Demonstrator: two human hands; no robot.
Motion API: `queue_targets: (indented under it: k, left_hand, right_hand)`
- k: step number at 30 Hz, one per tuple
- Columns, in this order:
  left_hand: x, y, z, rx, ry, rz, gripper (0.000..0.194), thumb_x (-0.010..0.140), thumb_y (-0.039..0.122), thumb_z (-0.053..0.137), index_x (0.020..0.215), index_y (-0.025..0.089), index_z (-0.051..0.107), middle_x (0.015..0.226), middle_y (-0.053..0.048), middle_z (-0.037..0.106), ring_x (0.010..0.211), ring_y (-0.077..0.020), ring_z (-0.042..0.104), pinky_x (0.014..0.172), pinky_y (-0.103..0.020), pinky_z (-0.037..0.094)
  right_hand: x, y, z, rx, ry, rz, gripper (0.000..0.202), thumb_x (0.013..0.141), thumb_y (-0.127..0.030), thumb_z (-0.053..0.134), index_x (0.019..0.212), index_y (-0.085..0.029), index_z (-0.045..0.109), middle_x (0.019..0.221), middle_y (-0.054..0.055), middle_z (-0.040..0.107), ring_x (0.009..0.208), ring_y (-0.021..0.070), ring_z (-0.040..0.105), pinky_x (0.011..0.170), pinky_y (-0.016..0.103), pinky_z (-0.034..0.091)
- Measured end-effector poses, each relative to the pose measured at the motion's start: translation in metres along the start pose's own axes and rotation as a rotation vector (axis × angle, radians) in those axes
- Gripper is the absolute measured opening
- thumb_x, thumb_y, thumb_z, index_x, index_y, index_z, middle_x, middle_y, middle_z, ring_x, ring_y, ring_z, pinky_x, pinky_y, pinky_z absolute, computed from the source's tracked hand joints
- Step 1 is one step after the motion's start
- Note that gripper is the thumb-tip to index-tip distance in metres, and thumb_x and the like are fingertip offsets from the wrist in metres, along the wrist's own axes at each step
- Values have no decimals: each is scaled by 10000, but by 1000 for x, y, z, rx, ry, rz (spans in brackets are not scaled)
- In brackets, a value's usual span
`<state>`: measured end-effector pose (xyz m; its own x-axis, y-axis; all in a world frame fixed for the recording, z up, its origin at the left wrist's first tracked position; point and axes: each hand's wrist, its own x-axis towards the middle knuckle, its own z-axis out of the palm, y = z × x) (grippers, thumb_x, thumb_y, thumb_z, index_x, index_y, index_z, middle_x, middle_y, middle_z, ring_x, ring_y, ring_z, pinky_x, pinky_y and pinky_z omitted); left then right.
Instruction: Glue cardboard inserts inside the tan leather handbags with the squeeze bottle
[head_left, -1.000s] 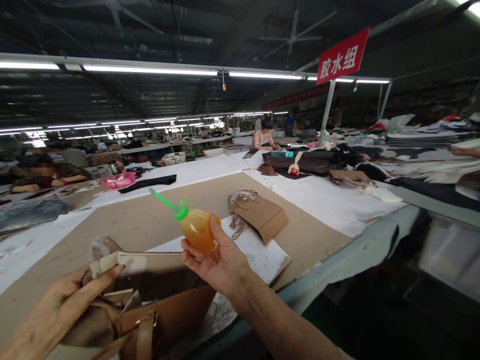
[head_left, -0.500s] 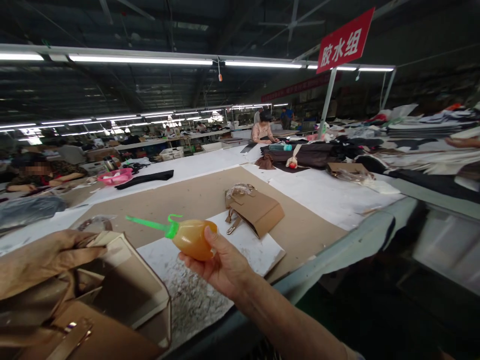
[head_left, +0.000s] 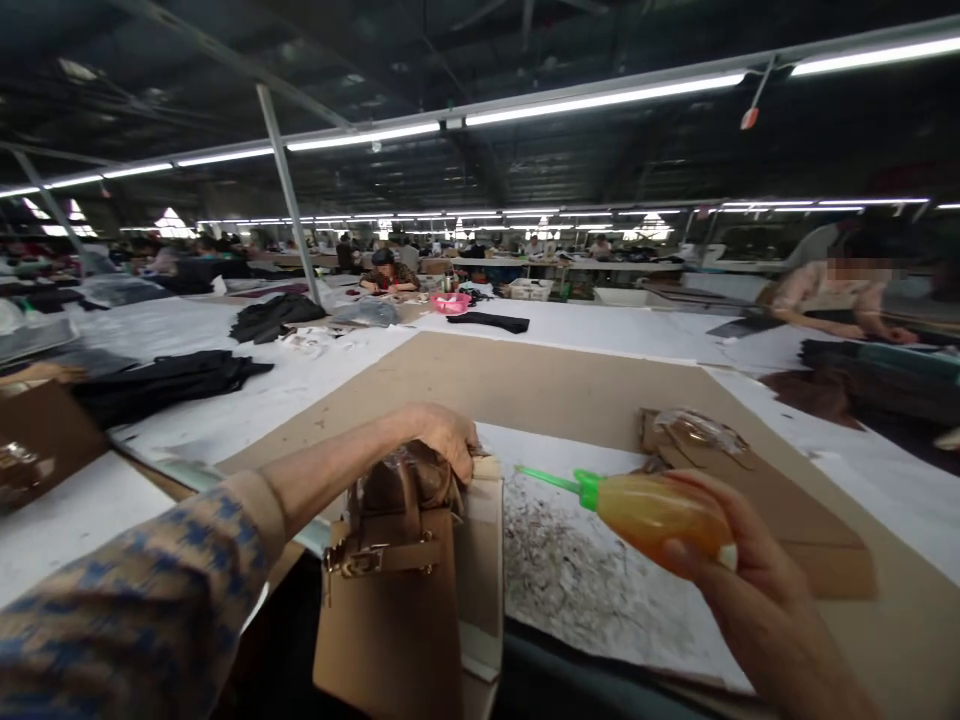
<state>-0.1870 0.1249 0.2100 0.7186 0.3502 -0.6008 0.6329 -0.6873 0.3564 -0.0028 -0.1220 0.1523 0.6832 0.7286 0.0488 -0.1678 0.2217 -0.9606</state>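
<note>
Left grip [head_left: 444, 436] on bag rim [head_left: 487, 470], bottle [head_left: 649, 510] apart

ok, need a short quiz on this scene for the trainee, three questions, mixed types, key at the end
1. Multiple choice. What colour is the nozzle of the squeeze bottle in the right hand?
a) red
b) green
c) black

2. True or false. The left hand is at the top of the near tan bag.

3. Fill in the blank. Farther off, a black strip lies beside a container that is ____ in colour.

Key: 1 b; 2 true; 3 pink
</note>
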Motion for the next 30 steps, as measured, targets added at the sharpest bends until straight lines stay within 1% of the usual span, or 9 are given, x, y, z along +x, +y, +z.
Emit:
queue_targets:
  k: [2, 4, 6, 10, 13, 18, 23, 25, 30]
  left_hand:
    - [2, 3, 0, 3, -45, 18, 188, 565, 326, 633, 671, 172, 644, 509, 28, 561, 471, -133, 493, 446, -222, 368]
    - [2, 5, 0, 14, -94, 33, 194, 565, 332, 634, 668, 168, 632, 521, 22, 566, 486, -140, 506, 476, -235, 403]
    - [0, 5, 0, 36, -122, 30, 200, 568, 340, 632, 662, 163, 625, 533, 12, 571, 507, -152, 521, 506, -256, 427]
    - [1, 4, 0, 54, -155, 20, 215, 572, 347, 629, 671, 156, 626, 560, -4, 584, 535, -171, 536, 511, -275, 433]
    - [5, 3, 2, 16, -198, 29, 234, 572, 352, 633, 693, 151, 629, 578, -11, 592, 537, -174, 539, 492, -274, 429]
    - [8, 2, 4, -15, -204, 51, 229, 559, 341, 648, 676, 146, 616, 566, -10, 589, 540, -177, 541, 472, -270, 423]
    - [2, 7, 4, -13, -207, 34, 207, 559, 307, 640, 682, 142, 618, 578, -12, 606, 536, -171, 541, 494, -274, 438]
    - [0, 8, 4, 1, -203, 23, 208, 568, 312, 636, 683, 140, 620, 580, -16, 610, 538, -171, 543, 498, -274, 441]
    - [-1, 9, 4, 51, -178, 31, 226, 582, 329, 635, 701, 136, 634, 605, -21, 626, 551, -175, 554, 501, -272, 446]
  right_hand:
    - [1, 0, -1, -317, -50, -226, 630, 514, -252, 819, 1101, -221, 593, 1045, -2, 619, 939, 167, 566, 811, 121, 437]
    - [1, 2, -2, -501, -90, -383, 555, 614, -354, 754, 1124, -243, 568, 1078, 0, 608, 953, 194, 576, 819, 175, 470]
    - [1, 3, -2, -593, -127, -478, 489, 683, -390, 700, 1129, -258, 553, 1084, 4, 609, 939, 200, 592, 807, 198, 492]
    - [0, 5, 2, -666, -218, -605, 407, 730, -375, 676, 1108, -282, 555, 1063, 4, 615, 898, 183, 613, 782, 172, 500]
    - [-1, 4, 6, -671, -284, -613, 411, 757, -362, 661, 1140, -293, 531, 1097, 12, 596, 923, 181, 606, 805, 174, 489]
    - [0, 5, 8, -706, -291, -625, 402, 775, -364, 651, 1148, -291, 521, 1123, 11, 581, 978, 171, 578, 872, 168, 442]
    - [0, 13, 3, -682, -347, -564, 461, 785, -335, 649, 1212, -291, 480, 1183, 37, 551, 1013, 218, 568, 934, 282, 431]
    - [-2, 16, 1, -692, -361, -543, 460, 783, -328, 654, 1207, -294, 482, 1203, 38, 538, 1031, 230, 558, 943, 307, 427]
    - [-5, 18, -1, -720, -389, -539, 456, 787, -325, 654, 1208, -307, 481, 1212, 25, 535, 1042, 213, 554, 927, 261, 435]
